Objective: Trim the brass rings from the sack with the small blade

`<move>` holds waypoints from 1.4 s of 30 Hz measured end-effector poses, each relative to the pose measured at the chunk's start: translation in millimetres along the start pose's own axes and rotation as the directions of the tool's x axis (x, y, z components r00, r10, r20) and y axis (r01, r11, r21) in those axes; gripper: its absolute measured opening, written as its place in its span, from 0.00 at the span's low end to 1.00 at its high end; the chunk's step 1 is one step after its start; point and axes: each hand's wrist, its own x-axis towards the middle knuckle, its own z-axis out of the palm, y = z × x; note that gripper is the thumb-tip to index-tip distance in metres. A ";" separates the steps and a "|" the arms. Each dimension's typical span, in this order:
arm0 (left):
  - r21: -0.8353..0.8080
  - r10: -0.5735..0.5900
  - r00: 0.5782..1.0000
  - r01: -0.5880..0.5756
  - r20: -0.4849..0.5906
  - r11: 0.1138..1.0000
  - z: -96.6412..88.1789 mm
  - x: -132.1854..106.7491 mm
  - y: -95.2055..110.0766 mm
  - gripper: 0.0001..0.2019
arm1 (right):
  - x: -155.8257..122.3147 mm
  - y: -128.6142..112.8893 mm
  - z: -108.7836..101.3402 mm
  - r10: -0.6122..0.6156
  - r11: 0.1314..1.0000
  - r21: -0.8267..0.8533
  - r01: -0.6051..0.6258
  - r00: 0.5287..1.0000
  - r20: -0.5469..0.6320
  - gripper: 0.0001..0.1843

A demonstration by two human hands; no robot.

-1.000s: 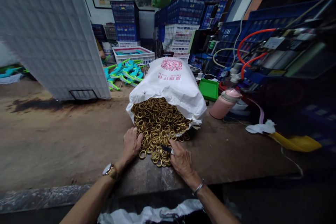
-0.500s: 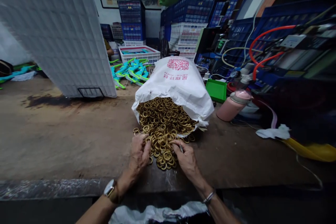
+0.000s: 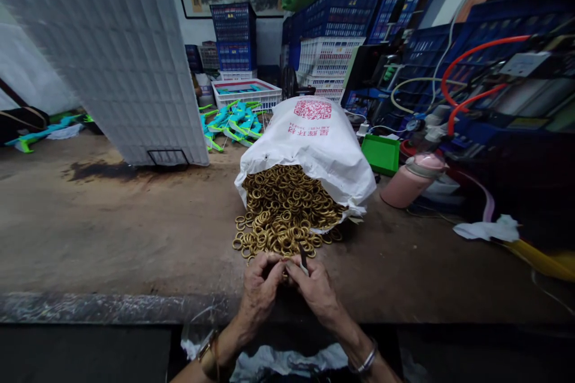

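My left hand (image 3: 260, 288) and my right hand (image 3: 320, 288) meet at the front of the ring pile, with thumbs and fingertips pinched close together. A brass-coloured ring (image 3: 285, 276) shows in part between the fingertips, in my left hand's pinch. From my right hand sticks up a small knife (image 3: 303, 258) with a dark, narrow blade, held against the fingers. Just beyond both hands, a heap of brass-coloured rings (image 3: 281, 230) spills from the open mouth of a white sack (image 3: 314, 149) lying on the worktable (image 3: 179, 239). My fingers partly hide what they work on.
A grey ribbed panel (image 3: 148, 72) stands at the left. Behind the sack are turquoise-and-green plastic parts (image 3: 233, 122) and a white crate (image 3: 247, 96). To the right are a green tray (image 3: 381, 154), a pink bottle (image 3: 411, 182) and red hoses (image 3: 476, 51). Stacked blue crates (image 3: 233, 36) stand behind.
Both hands have drawn back from the sides of the ring pile and come together nearer the table's front edge. The camera view has shifted slightly left.
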 end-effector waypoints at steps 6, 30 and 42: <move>-0.106 -0.221 0.975 0.223 0.024 0.969 -5.1 -6.2 7.2 0.09 | -8.4 2.4 2.9 -0.116 0.927 -0.366 0.083 0.991 -0.068 0.14; -0.332 -0.292 0.947 0.319 0.130 0.888 -14.0 -29.8 5.2 0.15 | -18.3 -9.4 13.0 0.047 0.998 0.045 -0.050 0.997 0.061 0.18; -0.190 -0.326 0.932 0.353 0.158 0.916 -15.0 -33.9 5.9 0.15 | -19.1 -11.7 17.6 0.117 0.993 -0.006 -0.117 0.993 0.005 0.16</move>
